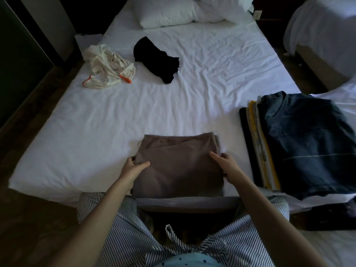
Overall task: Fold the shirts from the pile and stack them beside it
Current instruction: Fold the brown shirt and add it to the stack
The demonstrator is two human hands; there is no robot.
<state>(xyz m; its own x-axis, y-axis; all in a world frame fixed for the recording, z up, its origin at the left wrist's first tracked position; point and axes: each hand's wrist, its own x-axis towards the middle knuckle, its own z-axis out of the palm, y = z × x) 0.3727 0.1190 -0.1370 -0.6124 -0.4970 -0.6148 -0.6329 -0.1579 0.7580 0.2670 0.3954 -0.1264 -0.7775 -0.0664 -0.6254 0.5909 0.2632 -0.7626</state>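
**Brown folded shirt point(177, 166) gripped at both side edges, stack waiting on the right**

Far left on the white bed sheet point(202, 97) sits a crumpled cream garment with orange trim point(107, 68). Just beside it is a bunched black garment point(156, 58). That looks like all that's left of the pile, well apart from the action.

Down at the near edge of the bed, the left hand point(133, 169) has the shirt's left edge pinched. The thumb lies flat on top and the fingers point(132, 158) curl round the side, with their tips lost under the cloth.

The shirt itself lies flat on the sheet, right in front of the person. It is folded to a tidy rectangle, with one diagonal flap showing across the top layer. It looks soft, light and limp, with no stiffness to speak of. Lifted by one corner, it would likely sag and spill its folds open. The best hold is just where it's held now: both side edges at once, every layer caught together and kept level.

Over on the right hand point(229, 167) it's a mirror image. The thumb rests on top near the right edge, and the fingers wrap down the side and close onto the cloth.

Further right, near the shirt but not touching it, is the stack of folded shirts point(304, 143). A dark blue one with thin pale stripes lies on top, and yellow and pale layers peek out along its left side. That looks like the likely landing spot.
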